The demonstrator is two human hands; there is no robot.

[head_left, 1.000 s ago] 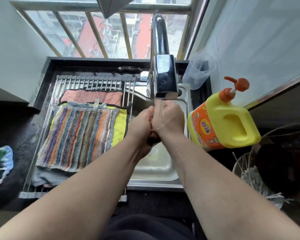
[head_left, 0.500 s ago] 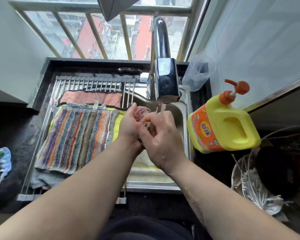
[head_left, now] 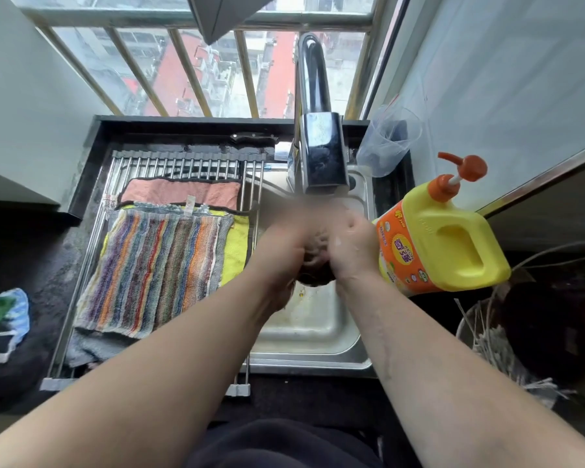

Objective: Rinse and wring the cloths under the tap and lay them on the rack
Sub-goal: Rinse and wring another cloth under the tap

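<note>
Over the steel sink (head_left: 314,332), just below the chrome tap (head_left: 321,153), my left hand (head_left: 281,248) and my right hand (head_left: 352,244) squeeze a dark bunched cloth (head_left: 316,265) between them. Both hands are blurred by motion, and only a small wad of the cloth shows. On the roll-up rack (head_left: 183,162) to the left lie a pink cloth (head_left: 179,192), a striped towel (head_left: 156,271), a yellow cloth (head_left: 235,248) under it, and a grey cloth (head_left: 88,347) at the near end.
A yellow detergent jug (head_left: 439,241) with an orange pump stands right beside my right hand. A clear plastic cup (head_left: 385,143) sits behind it. A basket of sticks (head_left: 487,342) is at the lower right. A blue-green item (head_left: 0,315) lies on the dark counter at the left.
My hands have shifted right and closed round the cloth again; half a second ago they were apart with a pinkish part of it showing. The rack cloths have not moved.
</note>
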